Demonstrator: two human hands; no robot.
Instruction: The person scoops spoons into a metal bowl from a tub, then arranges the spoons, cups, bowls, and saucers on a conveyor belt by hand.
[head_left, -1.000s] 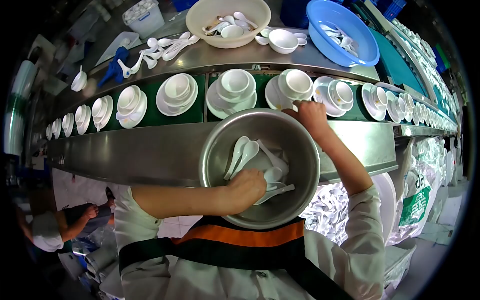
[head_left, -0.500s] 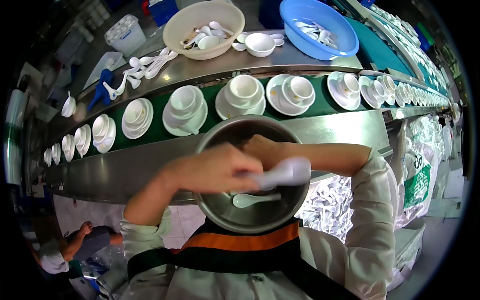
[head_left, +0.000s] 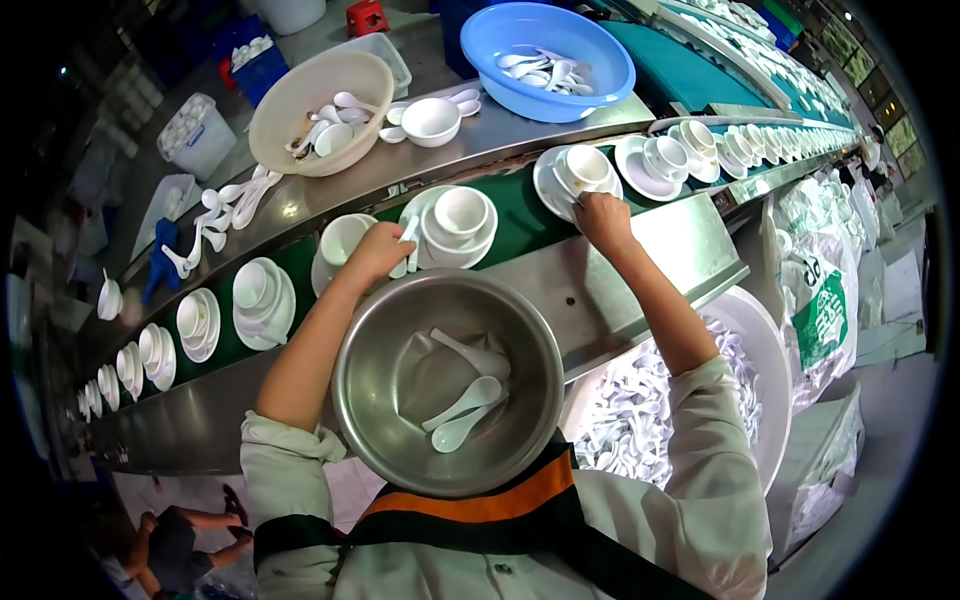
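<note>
My left hand (head_left: pixel 379 251) is closed on a white soup spoon (head_left: pixel 408 245), held upright at the left edge of a stack of plate and bowls (head_left: pixel 460 222) on the green conveyor belt. Farther right, my right hand (head_left: pixel 606 217) has its fingers pinched together at the near rim of another white dish stack (head_left: pixel 583 168); what lies between them is hidden. In front of my body is a round steel basin (head_left: pixel 350 400) with white spoons (head_left: pixel 458 432) lying in it.
More dish stacks (head_left: pixel 262 290) line the belt on both sides. Behind it, a steel ledge holds a cream basin (head_left: pixel 268 125) and a blue basin (head_left: pixel 500 95), both with spoons inside. A large white tub (head_left: pixel 775 400) full of spoons stands right. Another person (head_left: pixel 170 550) is at lower left.
Both hands have left the space over the steel basin and spread apart to two stacks on the belt. The camera view has shifted, and the stacks appear in different places.
</note>
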